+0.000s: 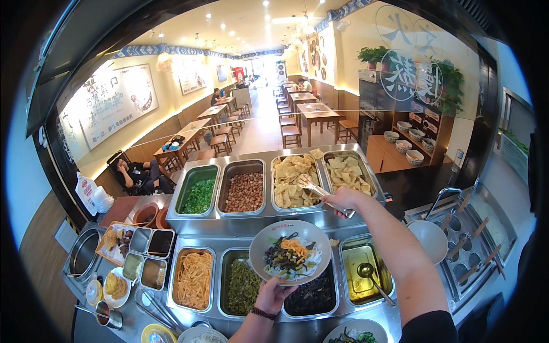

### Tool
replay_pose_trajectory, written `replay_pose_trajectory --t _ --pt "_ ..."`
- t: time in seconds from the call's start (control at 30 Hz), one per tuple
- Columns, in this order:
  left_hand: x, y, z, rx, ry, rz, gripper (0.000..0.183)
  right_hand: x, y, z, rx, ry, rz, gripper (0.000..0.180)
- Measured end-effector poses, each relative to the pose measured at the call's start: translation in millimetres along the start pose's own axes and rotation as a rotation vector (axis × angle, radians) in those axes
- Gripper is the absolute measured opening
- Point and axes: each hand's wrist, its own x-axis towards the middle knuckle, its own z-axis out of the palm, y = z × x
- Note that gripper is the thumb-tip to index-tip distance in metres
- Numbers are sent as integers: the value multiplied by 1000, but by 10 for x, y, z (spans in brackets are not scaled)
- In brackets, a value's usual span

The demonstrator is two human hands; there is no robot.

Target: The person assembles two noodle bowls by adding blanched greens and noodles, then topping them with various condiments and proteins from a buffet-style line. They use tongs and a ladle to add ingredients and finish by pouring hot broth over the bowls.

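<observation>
My left hand [274,292] holds a bowl [253,253] of white rice noodles [315,257] from below, above the front row of steel pans. Black strips, chopped green vegetable and orange shreds [296,247] top the noodles. In my right hand [347,200] is a pair of metal tongs [319,191], their tips over the pan of fried crisps [291,165] in the back row. Right of that pan stands one with paler crisps [347,173]; to the left are peanuts [246,193] and chopped green onion [199,195]. The bowl partly covers the pans of chopped green vegetable [242,285] and black strips [311,296].
Orange shreds fill a pan [193,278] at front left; an oil pan [360,274] with a ladle [366,270] stands at front right. Another noodle bowl [356,332] sits at the bottom edge. Noodle strainers [463,240] are at right. Beyond the glass, a person [139,173] sits.
</observation>
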Motion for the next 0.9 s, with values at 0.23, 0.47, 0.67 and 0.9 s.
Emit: replay_pose_trajectory --t 0.23,0.47,0.67,0.9 --pt "-14 -24 10 -1 17 26 40 16 81 -13 43 -10 5 35" --pt "32 -2 10 9 7 26 41 126 -5 32 235 -5 57 37" --pt "-132 -71 -81 -109 5 -112 38 482 221 286 413 -53 -103 32" --pt "2 -198 1 -73 4 20 63 1027 209 747 113 -156 -457 28"
